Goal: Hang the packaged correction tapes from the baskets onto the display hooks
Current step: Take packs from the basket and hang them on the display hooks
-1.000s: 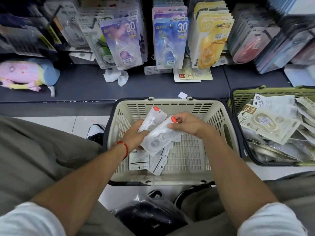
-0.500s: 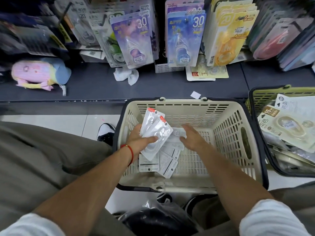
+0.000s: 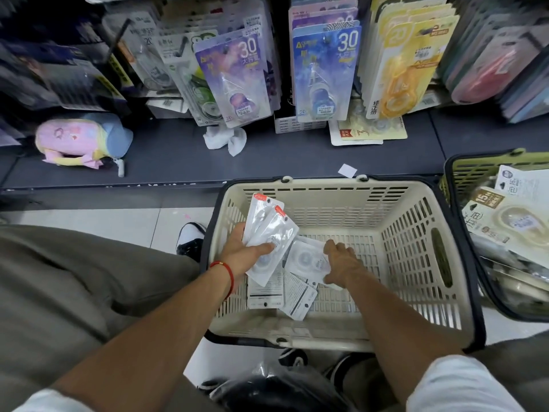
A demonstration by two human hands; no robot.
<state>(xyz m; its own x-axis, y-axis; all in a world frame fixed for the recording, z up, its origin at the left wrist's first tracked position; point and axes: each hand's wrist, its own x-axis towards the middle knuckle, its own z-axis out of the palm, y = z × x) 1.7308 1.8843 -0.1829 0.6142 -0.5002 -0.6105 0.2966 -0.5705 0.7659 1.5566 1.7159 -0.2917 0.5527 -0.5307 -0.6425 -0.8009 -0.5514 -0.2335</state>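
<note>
Two clear packets (image 3: 267,233) pinched in the left hand (image 3: 240,251) over the cream basket (image 3: 416,263) – long axes tilted, red tabs pointing up-left. Right hand (image 3: 341,264) pressed on another packet (image 3: 306,257) on the basket floor – grasping it, probably.

green basket (image 3: 454,171) cut off at right edge | right hand (image 3: 341,263) fingertips hidden on packet (image 3: 306,258), grip unclear | hooks probably behind hanging packs (image 3: 323,75)

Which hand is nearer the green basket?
Right. The right hand is in the beige basket, closer to the green basket; the left hand holds packs at its far side.
</note>
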